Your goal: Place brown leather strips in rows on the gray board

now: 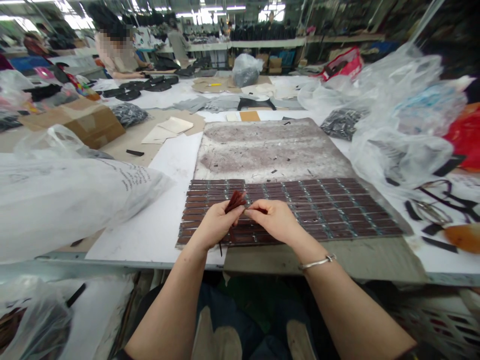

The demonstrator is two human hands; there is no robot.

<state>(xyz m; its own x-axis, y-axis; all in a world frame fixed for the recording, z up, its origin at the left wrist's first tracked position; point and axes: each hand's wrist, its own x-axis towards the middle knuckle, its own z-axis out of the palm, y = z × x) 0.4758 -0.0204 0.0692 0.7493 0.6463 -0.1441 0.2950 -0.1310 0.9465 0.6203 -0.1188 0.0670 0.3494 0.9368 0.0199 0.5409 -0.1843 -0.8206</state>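
Several rows of dark brown strips [322, 207] lie side by side on a worn, stained board [258, 145] at the table's front. Above the left part of these rows, my left hand [217, 225] is closed around a small bundle of reddish-brown strips [235, 201], whose ends fan out over the fingers. My right hand [275, 217] is just to its right, thumb and fingertips pinched at the bundle's edge. What the right fingertips pinch is too small to make out. A silver bracelet sits on the right wrist.
A large white bag [75, 200] lies at the left, with a cardboard box [78, 120] behind it. Clear plastic bags [397, 135] and scissors [431, 212] are at the right. Black pieces [150, 84] lie farther back, near a person [116, 55] across the table.
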